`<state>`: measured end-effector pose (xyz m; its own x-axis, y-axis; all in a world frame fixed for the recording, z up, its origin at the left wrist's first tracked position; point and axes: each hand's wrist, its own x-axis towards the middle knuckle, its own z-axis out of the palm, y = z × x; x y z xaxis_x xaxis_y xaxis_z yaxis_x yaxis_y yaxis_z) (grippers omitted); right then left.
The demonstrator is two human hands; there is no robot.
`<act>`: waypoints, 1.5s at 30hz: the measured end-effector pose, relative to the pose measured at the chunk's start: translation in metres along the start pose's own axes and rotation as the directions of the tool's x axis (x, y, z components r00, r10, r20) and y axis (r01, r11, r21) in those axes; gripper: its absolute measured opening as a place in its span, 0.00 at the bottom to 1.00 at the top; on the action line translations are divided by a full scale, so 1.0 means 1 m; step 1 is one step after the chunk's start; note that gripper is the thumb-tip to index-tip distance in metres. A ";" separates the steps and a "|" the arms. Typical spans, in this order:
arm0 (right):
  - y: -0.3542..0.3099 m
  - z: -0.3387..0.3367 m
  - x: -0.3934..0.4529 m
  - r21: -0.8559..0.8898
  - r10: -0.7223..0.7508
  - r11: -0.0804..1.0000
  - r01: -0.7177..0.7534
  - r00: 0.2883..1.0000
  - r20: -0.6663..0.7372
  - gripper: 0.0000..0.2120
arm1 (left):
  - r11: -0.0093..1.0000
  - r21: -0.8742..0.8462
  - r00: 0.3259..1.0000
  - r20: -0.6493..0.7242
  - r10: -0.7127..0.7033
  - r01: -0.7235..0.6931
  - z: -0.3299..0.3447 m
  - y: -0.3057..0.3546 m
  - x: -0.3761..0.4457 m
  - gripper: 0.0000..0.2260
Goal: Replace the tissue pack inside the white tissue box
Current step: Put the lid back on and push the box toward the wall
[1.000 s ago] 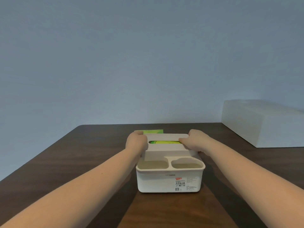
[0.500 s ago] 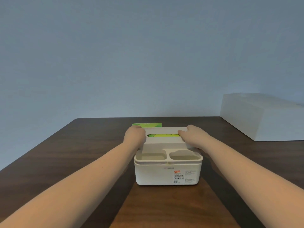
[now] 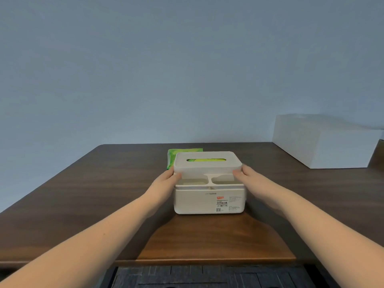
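Note:
The white tissue box (image 3: 207,200) stands in the middle of the dark wooden table (image 3: 104,183), with two shallow trays in its front part. Its white lid (image 3: 207,167) has a slot that shows a green tissue pack (image 3: 205,160) inside. My left hand (image 3: 166,180) holds the lid's left end and my right hand (image 3: 249,176) holds its right end. A second green tissue pack (image 3: 176,152) lies flat on the table just behind the box, at its left.
A large white rectangular box (image 3: 324,142) sits at the table's back right, against the blue-grey wall. The table's near edge runs along the bottom, with a dark floor below it.
Both hands have slid from the lid's top, near the slot, out to its two ends. The view has tilted downward, bringing the table's near edge into sight.

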<state>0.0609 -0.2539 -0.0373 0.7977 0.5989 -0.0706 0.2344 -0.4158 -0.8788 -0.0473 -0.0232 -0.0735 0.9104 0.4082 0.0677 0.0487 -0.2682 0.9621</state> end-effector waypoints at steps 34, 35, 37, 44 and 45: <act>0.021 -0.019 0.009 0.060 0.210 0.977 -0.203 0.966 -0.149 0.09 | 0.934 -0.311 0.975 -0.079 -0.207 0.173 0.035 0.007 0.009 0.12; 0.021 -0.025 0.010 0.057 0.213 0.977 -0.206 0.962 -0.171 0.10 | 0.933 -0.322 0.977 -0.079 -0.198 0.163 0.042 0.010 0.014 0.11; 0.024 -0.041 0.015 0.049 0.222 0.975 -0.217 0.952 -0.211 0.10 | 0.926 -0.343 0.977 -0.082 -0.195 0.156 0.059 0.017 0.029 0.09; 0.052 -0.108 0.061 0.079 0.248 0.969 -0.235 0.919 -0.306 0.11 | 0.948 -0.285 0.987 -0.033 -0.155 0.140 0.126 0.033 0.107 0.11; 0.057 -0.118 0.073 0.082 0.251 0.968 -0.237 0.915 -0.315 0.10 | 0.945 -0.293 0.986 -0.030 -0.165 0.149 0.136 0.035 0.122 0.10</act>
<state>0.1980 -0.3153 -0.0371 0.9641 0.2278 -0.1364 -0.0081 -0.4884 -0.8726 0.1210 -0.1013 -0.0675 0.8770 0.4731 -0.0839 0.0614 0.0628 0.9961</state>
